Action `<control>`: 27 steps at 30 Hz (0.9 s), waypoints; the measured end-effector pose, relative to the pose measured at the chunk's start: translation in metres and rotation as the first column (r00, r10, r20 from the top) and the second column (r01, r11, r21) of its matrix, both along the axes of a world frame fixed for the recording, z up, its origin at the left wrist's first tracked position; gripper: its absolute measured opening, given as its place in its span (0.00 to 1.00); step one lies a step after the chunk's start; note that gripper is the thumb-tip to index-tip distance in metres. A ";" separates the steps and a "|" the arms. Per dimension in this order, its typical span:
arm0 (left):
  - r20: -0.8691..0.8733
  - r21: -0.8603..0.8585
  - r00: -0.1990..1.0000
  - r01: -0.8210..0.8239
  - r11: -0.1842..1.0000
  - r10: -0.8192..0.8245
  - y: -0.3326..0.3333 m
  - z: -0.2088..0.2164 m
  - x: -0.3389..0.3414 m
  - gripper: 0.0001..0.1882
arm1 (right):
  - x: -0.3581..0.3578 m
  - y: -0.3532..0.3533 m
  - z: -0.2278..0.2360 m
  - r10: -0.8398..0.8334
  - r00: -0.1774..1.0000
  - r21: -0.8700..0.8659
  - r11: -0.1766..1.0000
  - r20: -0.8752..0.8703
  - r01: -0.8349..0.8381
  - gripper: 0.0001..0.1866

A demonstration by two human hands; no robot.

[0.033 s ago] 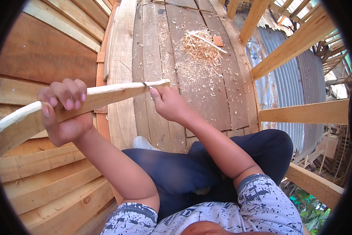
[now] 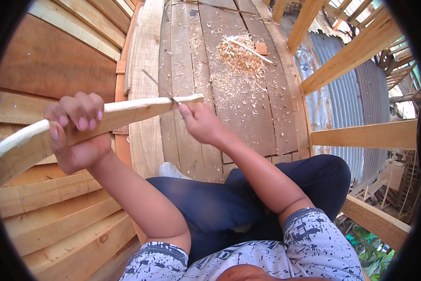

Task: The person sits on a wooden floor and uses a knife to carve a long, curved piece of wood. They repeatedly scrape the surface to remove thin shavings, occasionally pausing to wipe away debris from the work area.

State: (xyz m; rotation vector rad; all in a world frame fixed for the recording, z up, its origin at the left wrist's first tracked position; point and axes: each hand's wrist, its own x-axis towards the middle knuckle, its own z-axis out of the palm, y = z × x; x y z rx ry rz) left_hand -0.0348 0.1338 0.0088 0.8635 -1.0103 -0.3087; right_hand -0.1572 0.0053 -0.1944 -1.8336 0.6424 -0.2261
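A long, curved wooden piece runs from the left edge to the middle, its upper edge pale and freshly worked. My left hand grips it, fingers over the top and thumb at the near side. At its right end, my right hand is closed on a thin, dark, rod-like metal tool. The tool crosses the wood's upper edge near that end and points up and to the left. Its grip is hidden in my fist, and whether it is a file or a slim blade I cannot tell.
Curled wood shavings lie heaped on the plank floor, with a pale stick and a small orange-brown block there. A board wall stands left. Right are wooden rails and corrugated metal sheets. My crossed legs are below.
The tool's far part, faint before, now shows dark and distinct beyond the wood. Both hands and the wooden piece stay almost in place.
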 end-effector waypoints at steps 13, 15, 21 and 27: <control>-0.080 -0.004 0.987 -0.137 0.991 0.136 0.001 0.002 0.003 0.08 | 0.001 -0.006 0.013 0.016 0.998 0.015 1.000 -0.065 -0.015 0.28; -0.086 -0.023 0.988 -0.127 0.992 0.125 -0.002 0.001 0.001 0.09 | -0.002 -0.002 0.021 0.023 0.998 0.049 0.999 -0.059 -0.020 0.28; -0.049 -0.002 0.992 -0.115 0.993 0.115 -0.011 0.004 -0.005 0.08 | -0.001 -0.019 0.006 0.024 0.975 0.045 0.999 -0.219 -0.015 0.29; -0.043 -0.014 0.998 -0.053 0.998 0.052 -0.020 0.008 -0.009 0.09 | -0.003 -0.021 -0.014 -0.053 0.965 -0.005 0.999 -0.259 0.053 0.30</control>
